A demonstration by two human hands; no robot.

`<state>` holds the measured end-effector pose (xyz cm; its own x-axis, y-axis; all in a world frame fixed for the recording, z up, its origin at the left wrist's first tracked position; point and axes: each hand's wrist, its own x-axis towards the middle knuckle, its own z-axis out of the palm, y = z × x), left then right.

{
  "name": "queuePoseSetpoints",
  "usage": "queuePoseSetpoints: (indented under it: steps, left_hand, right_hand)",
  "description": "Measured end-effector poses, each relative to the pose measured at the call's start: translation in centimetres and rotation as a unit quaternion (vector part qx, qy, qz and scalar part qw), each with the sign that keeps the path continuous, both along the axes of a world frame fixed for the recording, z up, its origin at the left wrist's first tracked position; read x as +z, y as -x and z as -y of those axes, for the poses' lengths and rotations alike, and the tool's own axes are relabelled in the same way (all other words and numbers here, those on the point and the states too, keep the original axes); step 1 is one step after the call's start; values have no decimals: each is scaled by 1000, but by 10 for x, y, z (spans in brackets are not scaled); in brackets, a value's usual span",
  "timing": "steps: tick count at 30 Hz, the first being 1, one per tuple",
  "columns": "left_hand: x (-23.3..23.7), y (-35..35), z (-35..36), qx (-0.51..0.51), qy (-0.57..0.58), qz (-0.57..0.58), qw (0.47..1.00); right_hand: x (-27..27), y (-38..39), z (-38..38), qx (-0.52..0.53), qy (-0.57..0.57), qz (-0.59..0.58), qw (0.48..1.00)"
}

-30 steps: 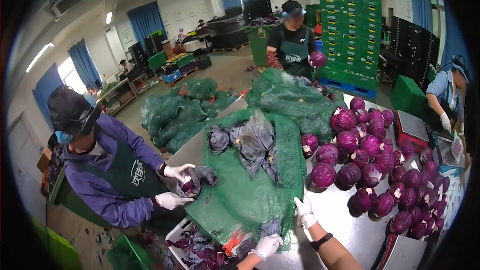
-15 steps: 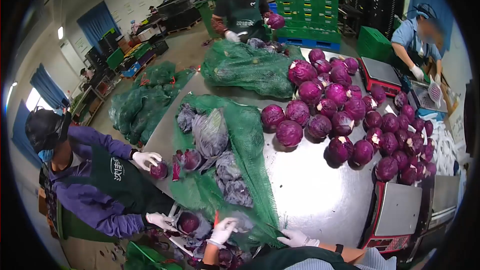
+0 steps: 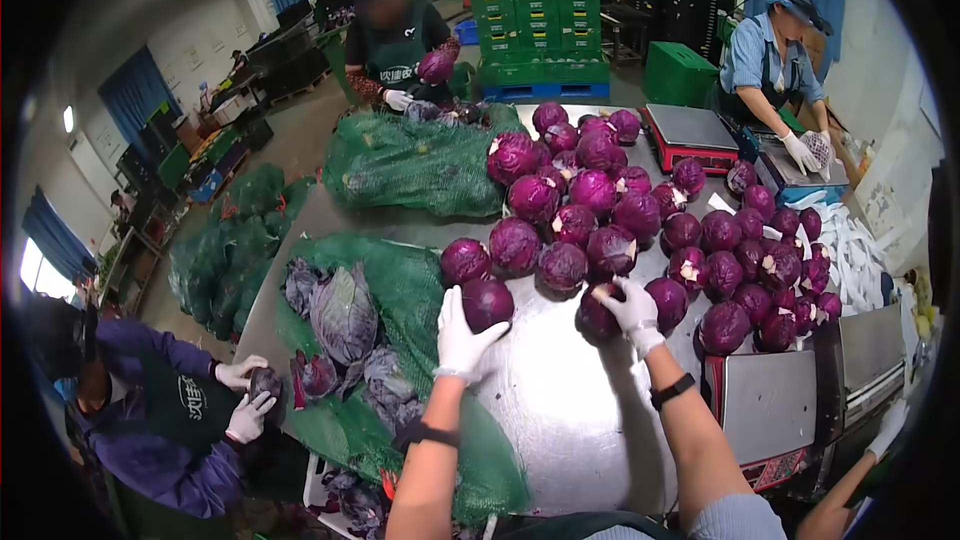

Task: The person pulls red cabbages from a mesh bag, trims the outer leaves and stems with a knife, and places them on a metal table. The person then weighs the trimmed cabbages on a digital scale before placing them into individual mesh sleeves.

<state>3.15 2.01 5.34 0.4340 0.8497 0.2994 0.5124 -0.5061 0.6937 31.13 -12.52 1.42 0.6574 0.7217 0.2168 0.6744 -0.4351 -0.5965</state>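
My left hand [image 3: 462, 338], in a white glove, has its fingers spread against the left side of a purple cabbage [image 3: 487, 306] on the metal table [image 3: 560, 395]. Further right, my gloved right hand [image 3: 632, 312] has its fingers around the top and right side of another purple cabbage [image 3: 597, 316]. Many more trimmed cabbages [image 3: 593, 192] are heaped just beyond both hands. To the left lies a green net bag [image 3: 405, 285] with leafy, untrimmed cabbages [image 3: 344, 315] on it.
A co-worker in purple [image 3: 165, 390] holds a cabbage at the left. Another person [image 3: 400, 40] stands behind a filled net bag [image 3: 410, 165]; a third [image 3: 770, 70] works at the back right. Scales [image 3: 768, 402] stand right. A forearm shows at lower right.
Both my hands have moved from the table's near edge and the net bag forward to the cabbages. The view has shifted. The purple-sleeved co-worker now has both hands on one cabbage.
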Motion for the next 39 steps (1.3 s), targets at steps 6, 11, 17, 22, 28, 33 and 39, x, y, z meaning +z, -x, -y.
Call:
queuePoseSetpoints:
  steps: [6, 11, 17, 22, 28, 33, 39]
  left_hand:
    - [-55, -36, -42, 18, 37, -184, 982]
    - [-45, -33, -40, -3, 16, -155, 988]
    - [-80, -58, -9, -143, 304, 116, 935]
    - [-79, -68, 24, -135, 479, 221, 839]
    - [-16, -120, 38, -190, 512, 285, 788]
    - [25, -217, 58, -145, 552, 311, 760]
    - [27, -267, 82, -234, 582, 269, 731]
  right_hand:
    - [1, 11, 31, 72, 62, -142, 985]
    - [-5, 2, 49, 22, -14, -386, 922]
    - [1, 18, 57, 11, -63, -502, 862]
    - [-20, 36, 68, -12, -197, -593, 780]
    - [29, 14, 82, -41, -350, -578, 736]
    - [52, -56, 77, -109, -437, -470, 759]
    - [46, -110, 103, -229, -450, -460, 730]
